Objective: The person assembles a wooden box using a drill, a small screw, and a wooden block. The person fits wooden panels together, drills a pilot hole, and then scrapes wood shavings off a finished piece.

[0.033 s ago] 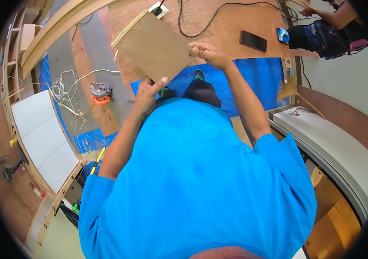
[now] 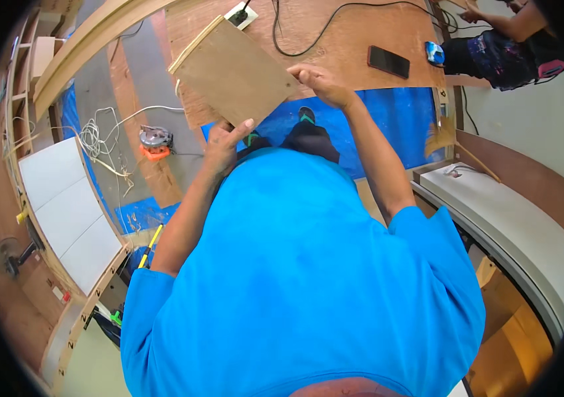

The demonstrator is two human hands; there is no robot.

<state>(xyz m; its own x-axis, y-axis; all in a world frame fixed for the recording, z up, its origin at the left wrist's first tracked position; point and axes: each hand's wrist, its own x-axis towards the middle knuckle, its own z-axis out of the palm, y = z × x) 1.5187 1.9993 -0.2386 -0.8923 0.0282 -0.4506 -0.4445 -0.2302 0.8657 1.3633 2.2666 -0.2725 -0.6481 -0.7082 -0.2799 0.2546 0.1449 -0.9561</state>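
A squarish plywood panel [image 2: 234, 74] with a pale strip along its far left edge is held tilted over the near side of the wooden worktop [image 2: 335, 53]. My left hand [image 2: 224, 142] grips its near corner, thumb on top and fingers mostly hidden beneath. At the right corner my right hand [image 2: 322, 85] holds the panel's edge, with fingers bent around it. A small dark spot shows on the panel near those fingers. Just beyond its far edge lies a white power socket block [image 2: 241, 16] with a black plug.
A dark phone [image 2: 388, 62] and a black cable [image 2: 308, 47] lie on the worktop. To the left, an orange-and-grey circular saw [image 2: 156, 142] rests near coiled white cord [image 2: 96, 139]. Blue sheeting [image 2: 394, 122] covers floor beneath. Another person's arm [image 2: 517, 26] appears at far right.
The panel has shifted slightly left. My right hand's fingers have moved a little along its right corner, uncovering more of the dark spot.
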